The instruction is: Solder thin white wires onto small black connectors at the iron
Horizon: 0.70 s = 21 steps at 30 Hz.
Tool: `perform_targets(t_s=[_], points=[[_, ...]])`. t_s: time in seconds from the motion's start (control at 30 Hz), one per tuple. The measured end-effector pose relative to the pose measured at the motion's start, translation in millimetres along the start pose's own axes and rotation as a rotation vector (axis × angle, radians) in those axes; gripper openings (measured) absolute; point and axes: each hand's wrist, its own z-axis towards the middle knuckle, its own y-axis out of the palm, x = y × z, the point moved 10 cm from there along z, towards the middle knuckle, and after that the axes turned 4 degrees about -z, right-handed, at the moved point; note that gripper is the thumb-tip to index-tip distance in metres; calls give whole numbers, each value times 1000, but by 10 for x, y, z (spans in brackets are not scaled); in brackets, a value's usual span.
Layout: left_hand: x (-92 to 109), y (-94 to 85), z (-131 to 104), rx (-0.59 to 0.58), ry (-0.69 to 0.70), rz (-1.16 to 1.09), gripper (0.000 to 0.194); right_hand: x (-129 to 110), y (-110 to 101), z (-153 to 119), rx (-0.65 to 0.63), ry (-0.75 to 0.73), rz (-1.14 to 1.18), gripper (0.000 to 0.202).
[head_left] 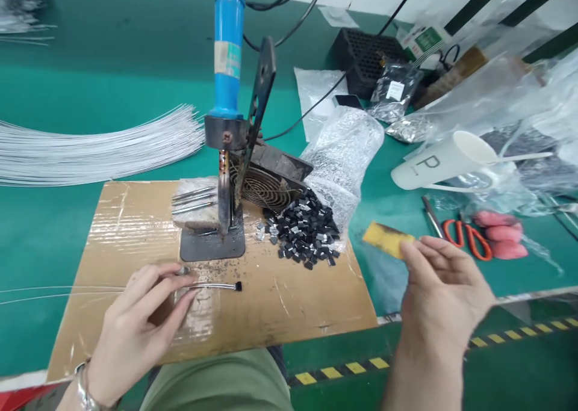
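Note:
My left hand (139, 315) is closed in a pinch around thin white wires (212, 286) low over the cardboard. A small black piece (238, 286) is on the wires' right end, and their long tails run off to the left. My right hand (438, 290) pinches a flat yellow sponge (383, 237) by its right end, beside the cardboard; the sponge's upper edge is dark and scorched. Between the hands stands a blue-handled soldering iron (228, 68), clamped tip-down over a dark metal plate (212, 245). Right of it lies a heap of small black pieces (309, 227).
A brown cardboard sheet (289, 302) covers the front of the green table. A wire bundle (99, 149) lies at left. A round-grilled fan (266, 185) leans behind the iron. To the right are bubble wrap (345, 158), a white mug (445, 161) on its side and red-handled scissors (476, 241).

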Motion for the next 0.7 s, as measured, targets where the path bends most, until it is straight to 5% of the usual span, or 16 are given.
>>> perform_targets(t_s=[0.1, 0.23, 0.37, 0.53, 0.7], points=[[-23, -74, 71, 27, -94, -61, 21, -357, 173, -313, -96, 6, 109, 21], [14, -207, 236, 123, -223, -108, 22, -762, 928, -979, -520, 71, 204, 13], [-67, -74, 352, 98, -396, -231, 37, -1007, 1482, -1498, -755, 139, 390, 8], [-194, 116, 365, 89, -529, -407, 39, -1102, 1669, -1674, -797, 181, 438, 8], [-88, -10, 369, 177, -402, -374, 17, -1135, 1649, -1711, -821, 140, 418, 5]])
